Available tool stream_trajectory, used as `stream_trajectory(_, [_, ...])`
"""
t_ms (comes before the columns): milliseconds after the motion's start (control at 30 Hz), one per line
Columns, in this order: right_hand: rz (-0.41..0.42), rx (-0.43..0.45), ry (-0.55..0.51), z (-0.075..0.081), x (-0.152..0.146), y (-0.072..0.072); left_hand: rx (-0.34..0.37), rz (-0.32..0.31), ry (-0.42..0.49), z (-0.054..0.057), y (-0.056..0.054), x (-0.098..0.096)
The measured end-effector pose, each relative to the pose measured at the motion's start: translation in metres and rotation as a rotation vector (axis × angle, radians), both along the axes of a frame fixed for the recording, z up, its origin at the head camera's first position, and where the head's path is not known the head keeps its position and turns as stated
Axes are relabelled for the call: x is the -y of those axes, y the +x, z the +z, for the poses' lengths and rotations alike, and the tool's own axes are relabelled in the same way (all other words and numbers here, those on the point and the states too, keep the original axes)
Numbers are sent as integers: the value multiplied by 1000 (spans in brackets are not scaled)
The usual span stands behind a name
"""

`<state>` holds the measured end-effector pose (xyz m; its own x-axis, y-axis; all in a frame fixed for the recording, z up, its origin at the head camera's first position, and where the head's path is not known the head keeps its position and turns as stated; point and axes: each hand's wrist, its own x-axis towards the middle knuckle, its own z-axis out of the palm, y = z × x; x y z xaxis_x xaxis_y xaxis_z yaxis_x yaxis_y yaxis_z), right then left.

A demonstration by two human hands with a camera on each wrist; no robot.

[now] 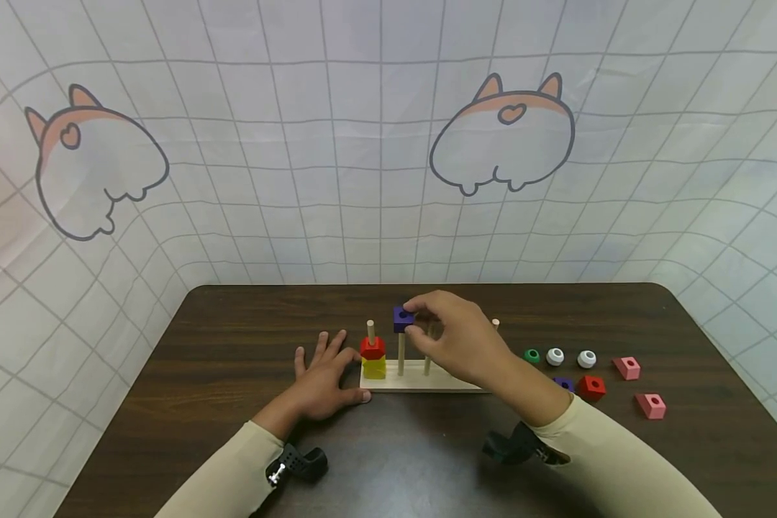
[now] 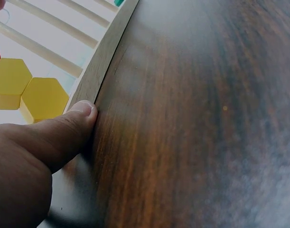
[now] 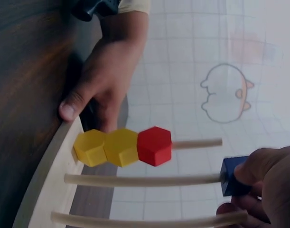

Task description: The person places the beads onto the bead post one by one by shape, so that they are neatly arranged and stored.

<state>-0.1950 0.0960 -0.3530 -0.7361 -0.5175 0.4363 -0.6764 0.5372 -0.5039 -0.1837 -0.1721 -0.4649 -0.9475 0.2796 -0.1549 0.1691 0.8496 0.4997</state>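
Note:
A wooden peg board (image 1: 414,385) stands on the table, its pegs upright. Two yellow hexagonal beads (image 3: 121,147) with a red hexagonal bead (image 3: 154,146) on top sit on the leftmost peg. At the top of the second peg (image 3: 145,180), my right hand (image 1: 460,334) pinches a dark blue square block (image 1: 402,319) between thumb and fingers. My left hand (image 1: 326,378) rests on the table at the board's left end, fingers spread. In the left wrist view its thumb (image 2: 71,126) touches the board's front edge. The right forearm partly hides the board's right side.
Right of the board lie a green bead (image 1: 532,355), two white beads (image 1: 555,357), a red block (image 1: 592,388), two pink blocks (image 1: 650,406) and a partly hidden blue block (image 1: 564,383). A patterned white cloth (image 1: 375,180) hangs behind the dark wooden table (image 1: 233,338).

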Motion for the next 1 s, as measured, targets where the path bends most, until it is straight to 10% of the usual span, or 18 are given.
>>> stream_trajectory(233, [-53,-68,25,-6,8,8,0,5,3,0,0,0])
stream_trajectory(1000, [-137,118,-216,-44,13,8,2,5,1,0,0,0])
